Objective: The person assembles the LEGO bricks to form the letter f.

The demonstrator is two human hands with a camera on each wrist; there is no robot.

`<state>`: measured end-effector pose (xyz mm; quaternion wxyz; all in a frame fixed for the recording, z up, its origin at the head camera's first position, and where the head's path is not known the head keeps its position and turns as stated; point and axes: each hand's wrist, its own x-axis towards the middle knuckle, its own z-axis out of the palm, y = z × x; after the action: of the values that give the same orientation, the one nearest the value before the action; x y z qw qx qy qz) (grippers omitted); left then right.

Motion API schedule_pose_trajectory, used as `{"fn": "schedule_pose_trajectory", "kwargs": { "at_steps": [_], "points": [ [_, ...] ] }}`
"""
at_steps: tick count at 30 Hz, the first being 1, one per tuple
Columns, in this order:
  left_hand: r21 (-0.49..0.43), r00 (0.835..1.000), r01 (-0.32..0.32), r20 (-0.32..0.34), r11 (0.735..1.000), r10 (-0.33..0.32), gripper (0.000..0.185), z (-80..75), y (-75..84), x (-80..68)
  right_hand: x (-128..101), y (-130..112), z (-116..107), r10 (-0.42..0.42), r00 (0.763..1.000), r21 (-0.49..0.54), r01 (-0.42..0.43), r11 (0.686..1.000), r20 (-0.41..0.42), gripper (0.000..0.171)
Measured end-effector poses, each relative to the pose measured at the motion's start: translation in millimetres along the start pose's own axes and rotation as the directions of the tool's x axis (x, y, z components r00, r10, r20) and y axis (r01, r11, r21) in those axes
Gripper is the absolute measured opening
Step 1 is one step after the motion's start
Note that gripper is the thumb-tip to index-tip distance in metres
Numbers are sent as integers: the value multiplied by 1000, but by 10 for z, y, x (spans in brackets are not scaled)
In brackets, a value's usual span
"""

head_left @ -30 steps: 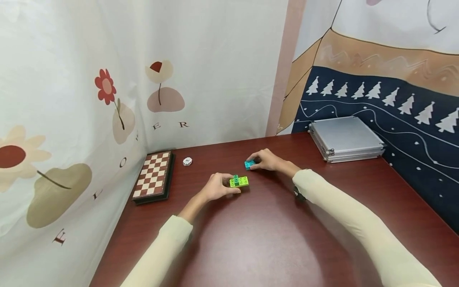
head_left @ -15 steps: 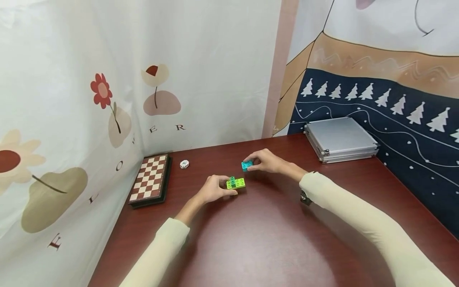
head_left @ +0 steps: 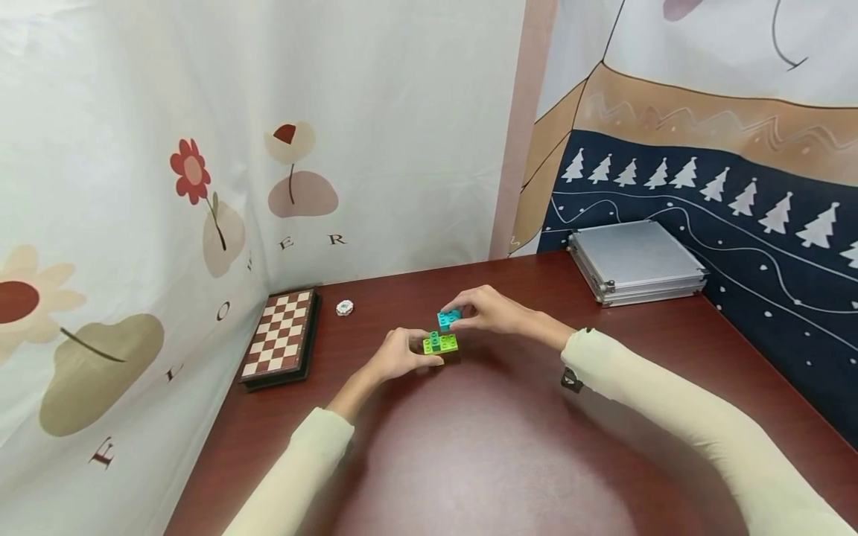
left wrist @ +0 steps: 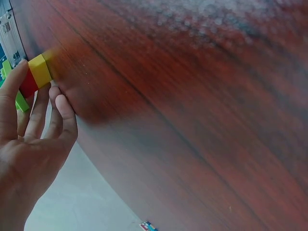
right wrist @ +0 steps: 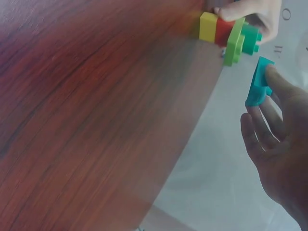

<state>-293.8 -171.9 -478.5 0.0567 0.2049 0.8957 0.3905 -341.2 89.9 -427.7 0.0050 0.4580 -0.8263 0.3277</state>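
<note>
My left hand [head_left: 400, 353] grips a small stack of toy building bricks. The stack has a yellow brick [right wrist: 208, 27] at its table end, a red brick [right wrist: 224, 32] on that, then a lime-green brick [right wrist: 234, 42], with a darker green brick [right wrist: 250, 38] on top. Thumb and fingers hold it around the red part, as the left wrist view shows. My right hand [head_left: 492, 310] pinches a turquoise brick [head_left: 448, 320] with a curved underside. That brick hangs just above and beyond the lime-green brick, with a gap between them in the right wrist view.
A brown-and-white chessboard box [head_left: 281, 335] lies at the table's left edge. Near it sits a small white round piece [head_left: 345, 307]. Silver flat cases [head_left: 640, 260] are stacked at the back right. Printed curtains [head_left: 402, 149] enclose the red-brown table [head_left: 482, 447].
My right hand has lifted the turquoise brick and brought it left and nearer, close to the stack. My left hand keeps its hold and has hardly moved. The head view shifted slightly.
</note>
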Motion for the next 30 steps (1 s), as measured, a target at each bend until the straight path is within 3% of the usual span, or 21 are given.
{"fn": "schedule_pose_trajectory", "kwargs": {
  "at_steps": [8, 30],
  "points": [
    [1, 999, -42, 0, 999, 42, 40, 6, -7, 10, 29, -91, 43, -22, 1000, -24, 22, 999, -6, 34],
    [8, 998, -59, 20, 998, 59, 33, -7, -10, 13, 35, -148, 190, -95, 995, -86, 94, 992, -3, 33]
  ]
}}
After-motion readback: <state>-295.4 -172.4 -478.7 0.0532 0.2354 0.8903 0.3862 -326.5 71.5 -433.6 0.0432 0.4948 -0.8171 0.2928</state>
